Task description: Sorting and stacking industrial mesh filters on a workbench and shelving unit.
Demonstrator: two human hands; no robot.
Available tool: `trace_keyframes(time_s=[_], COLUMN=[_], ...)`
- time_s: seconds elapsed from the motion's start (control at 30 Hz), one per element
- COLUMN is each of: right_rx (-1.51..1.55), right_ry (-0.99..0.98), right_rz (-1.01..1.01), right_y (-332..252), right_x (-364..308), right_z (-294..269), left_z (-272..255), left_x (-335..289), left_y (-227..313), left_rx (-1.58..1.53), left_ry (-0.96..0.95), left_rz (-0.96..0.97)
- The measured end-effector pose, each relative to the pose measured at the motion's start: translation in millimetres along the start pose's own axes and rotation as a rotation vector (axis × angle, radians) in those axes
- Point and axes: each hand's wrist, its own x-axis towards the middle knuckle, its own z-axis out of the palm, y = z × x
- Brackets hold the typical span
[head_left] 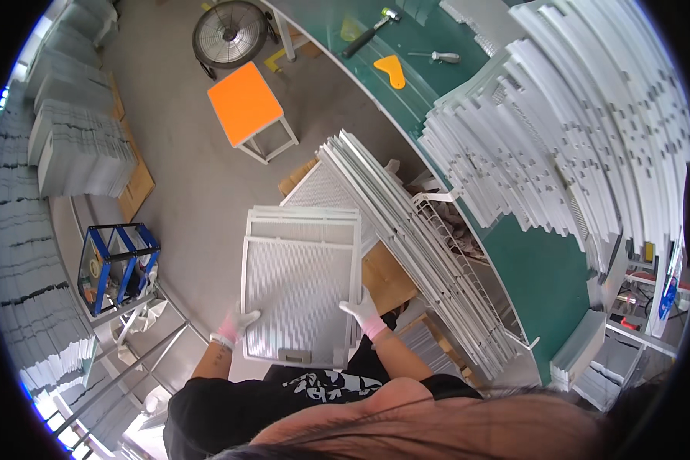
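Between my two hands is a small stack of white-framed mesh panels (pixel 299 299), held in front of my body. The top panel has a fine grey mesh and a small rectangular latch-like piece near its lower edge; the panels beneath stick out a little at the far end. My left hand (pixel 238 323), in a pale glove, grips the left frame edge with the thumb on top. On the opposite edge my right hand (pixel 363 310), gloved too, does the same. The fingers of both hands are mostly hidden under the stack.
Leaning panels (pixel 414 253) stand to the right, beside a green-topped table (pixel 537 268) bearing rows of white panels (pixel 544 138), a hammer (pixel 369 34), a yellow scraper (pixel 392 71) and a screwdriver (pixel 443 57). Ahead are an orange stool (pixel 245 102) and a fan (pixel 230 34); a blue-framed rack (pixel 119 264) stands left.
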Motion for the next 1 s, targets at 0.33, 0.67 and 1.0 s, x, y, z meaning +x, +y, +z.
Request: trace_keyframes(time_s=[0.33,0.67,1.0], right_rx=[0.204,-1.064,-1.286], right_ry=[0.036,0.616,0.973], right_rz=[-0.311,-0.793,-0.567], right_y=[-73.4,-73.0,-135.1], right_x=[-122.8,-274.8,-297.5], right_z=[-28.7,-304.0,-500.4], left_z=[65.7,385.5,667.0], left_x=[-94.0,-95.0,-22.5], left_y=[74.4,123.4,118.2], left_rx=[0.159,0.959,1.251], left_ry=[-0.373,-0.785,-0.645], left_rz=[0.369,1.125,1.998])
